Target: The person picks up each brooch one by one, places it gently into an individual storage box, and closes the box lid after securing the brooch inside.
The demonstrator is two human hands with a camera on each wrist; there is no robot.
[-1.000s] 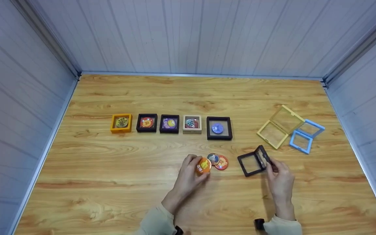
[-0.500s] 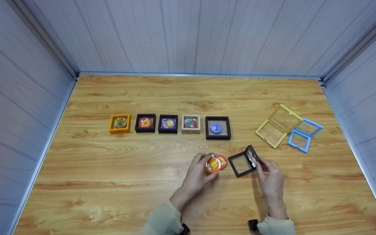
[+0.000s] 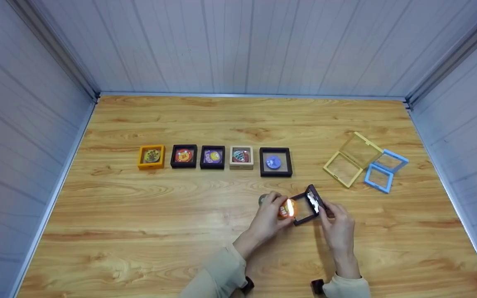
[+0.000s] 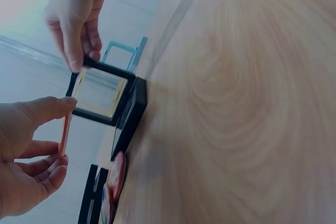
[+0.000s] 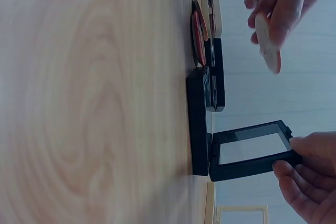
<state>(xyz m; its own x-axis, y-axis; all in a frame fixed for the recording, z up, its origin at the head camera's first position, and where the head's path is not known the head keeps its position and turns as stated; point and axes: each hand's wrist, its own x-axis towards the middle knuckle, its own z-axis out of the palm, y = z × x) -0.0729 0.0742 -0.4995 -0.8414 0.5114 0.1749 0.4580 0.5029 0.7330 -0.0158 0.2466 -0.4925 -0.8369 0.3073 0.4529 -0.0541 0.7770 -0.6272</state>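
Note:
My left hand [image 3: 265, 221] pinches an orange round badge [image 3: 287, 208] by its edges, above the left side of a black hinged frame [image 3: 304, 219]. In the left wrist view the badge [image 4: 65, 135] stands on edge between thumb and fingers, clear of the frame. My right hand [image 3: 339, 231] holds the frame's raised lid [image 3: 314, 198] by its edge; the other half lies on the table. The right wrist view shows the lid [image 5: 252, 170] tilted up, thumb and fingers of my right hand [image 5: 315, 177] on its rim. Two round badges [image 5: 198, 38] lie beside the frame, mostly hidden in the head view.
A row of closed frames holding badges stands behind: orange [image 3: 140, 157], two black, cream [image 3: 242, 166] and a larger black one [image 3: 276, 174]. At the right lie an open yellow frame [image 3: 349, 185] and an open blue frame [image 3: 377, 189], touching or nearly so.
My left hand has carried the orange badge right, from beside the loose badges to over the black frame's left edge. My right hand and the black frame have shifted left.

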